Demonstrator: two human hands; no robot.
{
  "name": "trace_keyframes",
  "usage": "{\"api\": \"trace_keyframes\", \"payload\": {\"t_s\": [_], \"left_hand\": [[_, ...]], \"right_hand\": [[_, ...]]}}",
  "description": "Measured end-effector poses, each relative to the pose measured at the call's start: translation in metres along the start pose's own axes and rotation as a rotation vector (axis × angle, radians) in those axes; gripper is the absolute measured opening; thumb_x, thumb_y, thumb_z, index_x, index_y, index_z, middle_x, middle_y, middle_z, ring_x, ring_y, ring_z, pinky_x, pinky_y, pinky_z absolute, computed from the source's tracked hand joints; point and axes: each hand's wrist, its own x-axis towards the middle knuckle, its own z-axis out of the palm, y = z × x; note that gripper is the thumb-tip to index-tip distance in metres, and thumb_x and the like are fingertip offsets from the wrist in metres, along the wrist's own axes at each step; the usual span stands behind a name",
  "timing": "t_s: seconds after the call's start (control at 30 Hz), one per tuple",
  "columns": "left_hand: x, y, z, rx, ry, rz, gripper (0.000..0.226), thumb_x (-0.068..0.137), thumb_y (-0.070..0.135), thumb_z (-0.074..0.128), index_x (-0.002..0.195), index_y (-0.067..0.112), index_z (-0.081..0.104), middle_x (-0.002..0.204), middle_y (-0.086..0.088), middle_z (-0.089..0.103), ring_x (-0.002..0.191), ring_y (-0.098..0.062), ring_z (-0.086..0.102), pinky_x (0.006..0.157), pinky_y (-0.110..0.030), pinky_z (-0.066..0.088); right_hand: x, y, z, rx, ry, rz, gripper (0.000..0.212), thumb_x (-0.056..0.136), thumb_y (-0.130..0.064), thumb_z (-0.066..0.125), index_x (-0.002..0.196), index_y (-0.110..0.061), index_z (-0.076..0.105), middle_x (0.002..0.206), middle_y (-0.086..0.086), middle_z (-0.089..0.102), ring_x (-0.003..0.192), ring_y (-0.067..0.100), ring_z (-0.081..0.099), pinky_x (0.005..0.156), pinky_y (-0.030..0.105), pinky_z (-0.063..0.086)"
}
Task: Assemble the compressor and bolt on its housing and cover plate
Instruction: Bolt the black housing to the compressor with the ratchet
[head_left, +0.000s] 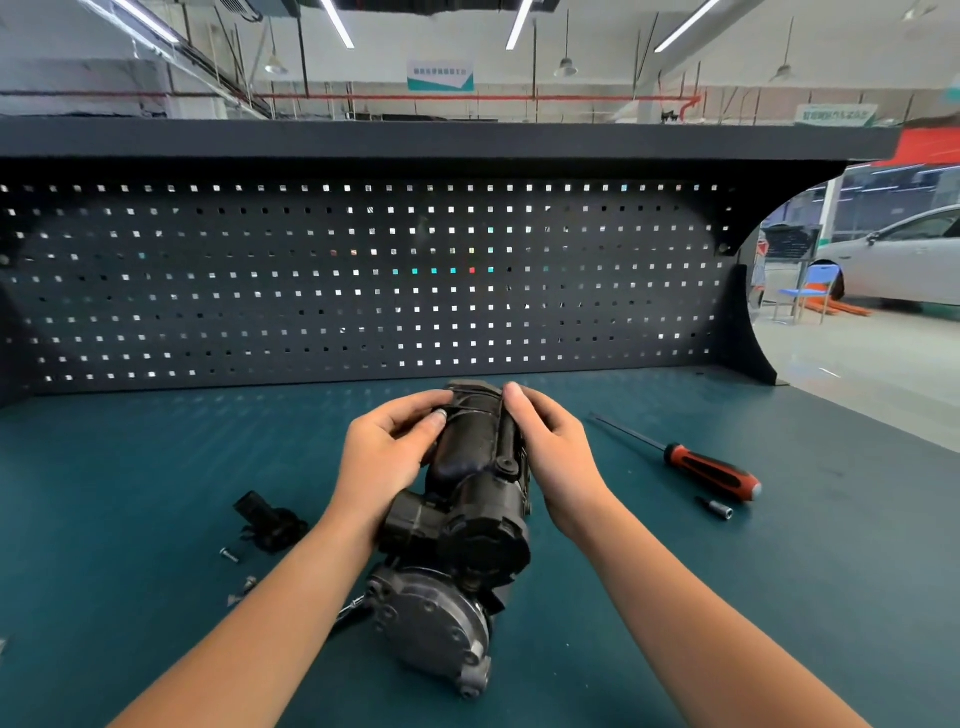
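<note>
The black compressor (467, 499) lies lengthwise on the teal bench mat, its grey metal end plate (431, 629) nearest me. My left hand (384, 457) curls round the left side of its far end, and the thumb and fingers pinch a small silver bolt (439, 414) against the body. My right hand (550, 452) holds the right side of the same far end, fingers wrapped behind it. A black plastic part (267, 519) lies on the mat left of the compressor, with a loose bolt (229, 555) and another screw (244, 590) close by.
A red-and-black screwdriver (691, 462) lies to the right, with a small socket bit (717, 508) beside its handle. A dark pegboard (363, 280) backs the bench under a shelf. A silver rod end (349, 609) pokes out by the compressor's left.
</note>
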Motion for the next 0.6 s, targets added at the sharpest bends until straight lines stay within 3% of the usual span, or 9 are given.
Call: {"api": "trace_keyframes", "payload": {"t_s": [0.2,0.33,0.5,0.6], "left_hand": [[0.0,-0.007,0.0,-0.078,0.027,-0.062,0.03,0.088,-0.003,0.057,0.082,0.023,0.07,0.074,0.014,0.073,0.071,-0.002,0.068,0.063,-0.016,0.056],[0.0,-0.011,-0.002,-0.104,0.037,-0.078,0.03,0.088,-0.002,0.057,0.083,0.024,0.071,0.077,0.012,0.073,0.072,0.0,0.068,0.059,-0.011,0.051],[0.004,-0.01,-0.008,-0.055,-0.015,-0.066,0.031,0.088,-0.002,0.057,0.084,0.025,0.071,0.078,0.013,0.073,0.073,0.001,0.068,0.059,-0.01,0.05],[0.007,-0.008,-0.01,-0.007,-0.06,-0.034,0.03,0.089,-0.004,0.055,0.087,0.023,0.069,0.072,0.016,0.072,0.068,0.004,0.066,0.058,-0.009,0.049]], "right_hand": [[0.004,-0.001,0.009,-0.014,0.057,-0.016,0.021,0.092,-0.035,0.055,0.086,-0.023,0.071,0.089,-0.005,0.073,0.089,0.01,0.066,0.085,0.031,0.052],[0.008,-0.003,0.011,-0.046,0.065,-0.029,0.026,0.09,-0.034,0.058,0.068,-0.029,0.07,0.077,-0.008,0.072,0.078,0.007,0.066,0.081,0.033,0.052],[0.007,0.003,0.015,0.017,0.118,0.009,0.018,0.089,-0.036,0.058,0.086,-0.023,0.071,0.101,0.002,0.069,0.097,0.015,0.064,0.09,0.036,0.051],[0.006,0.004,0.016,0.066,0.094,0.019,0.023,0.092,-0.035,0.055,0.092,-0.017,0.07,0.095,0.002,0.071,0.089,0.012,0.065,0.083,0.031,0.053]]}}
